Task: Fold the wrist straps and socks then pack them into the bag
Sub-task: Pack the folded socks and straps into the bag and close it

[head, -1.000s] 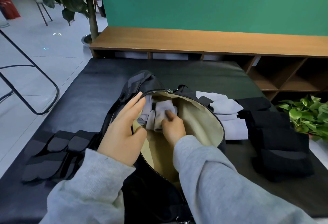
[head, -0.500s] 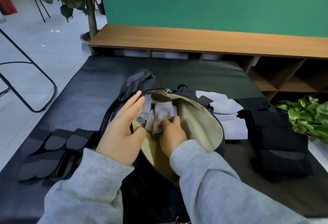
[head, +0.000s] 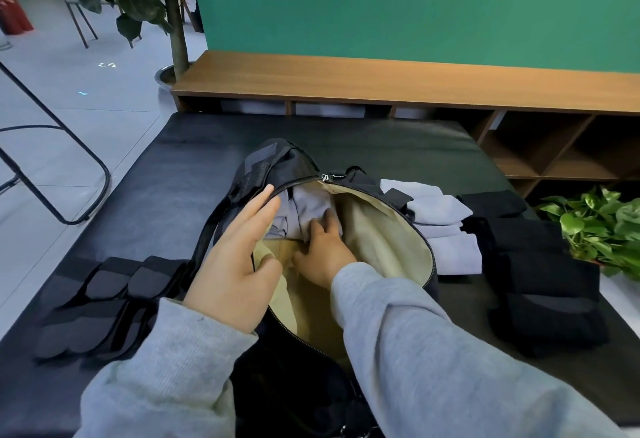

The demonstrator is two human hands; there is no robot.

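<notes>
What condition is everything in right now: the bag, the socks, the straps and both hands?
Bag: unzipped, mouth held wide.
Grey socks in bag: bunched against the far end, under the right hand.
Light socks: folded, stacked right of the bag.
Dark stack: folded, further right on the mat.
Straps: lying left of the bag, unpacked.
Left hand: fingers straight, holding the bag's rim open.
Right hand: inside the bag, fingers pressing the grey socks.
</notes>
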